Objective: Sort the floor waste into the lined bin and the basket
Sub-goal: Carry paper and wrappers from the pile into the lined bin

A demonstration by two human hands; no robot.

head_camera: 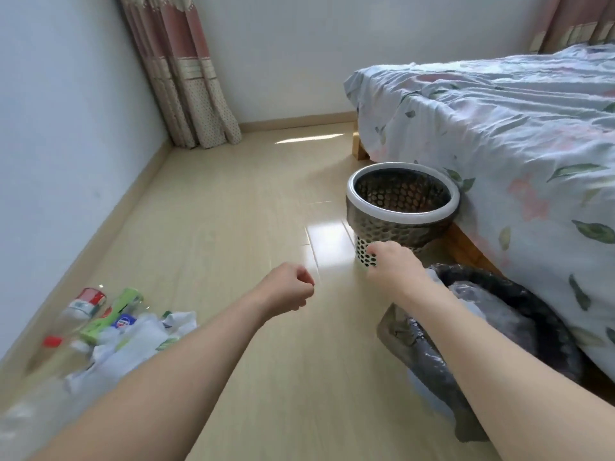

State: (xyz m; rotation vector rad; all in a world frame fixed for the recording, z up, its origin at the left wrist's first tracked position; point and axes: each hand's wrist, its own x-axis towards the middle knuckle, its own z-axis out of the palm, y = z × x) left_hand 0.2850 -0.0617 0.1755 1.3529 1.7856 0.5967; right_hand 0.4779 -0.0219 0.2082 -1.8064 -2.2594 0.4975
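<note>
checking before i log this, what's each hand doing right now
Left hand: closed in a fist, holding nothing visible.
Right hand: fingers curled, nothing visible in it; cannot tell for sure.

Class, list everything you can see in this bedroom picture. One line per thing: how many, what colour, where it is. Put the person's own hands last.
Perforated basket: one, white rim, dark inside, on the floor beside the bed.
Lined bin: one, dark liner, near right, against the bed.
Waste pile: one heap, clear bottles with red caps, a green wrapper, white crumpled paper or plastic; exact count unclear, on the floor near the left wall.
Bed: one, pale blue floral sheet, right side.
Curtain: one, pink and beige, far left corner; a second piece shows at top right.
Floor: light wood planks.
Left hand: one, fingers curled, holding nothing visible, above the floor.
Right hand: one, by the basket's lower wall; its grip is hidden.
</note>
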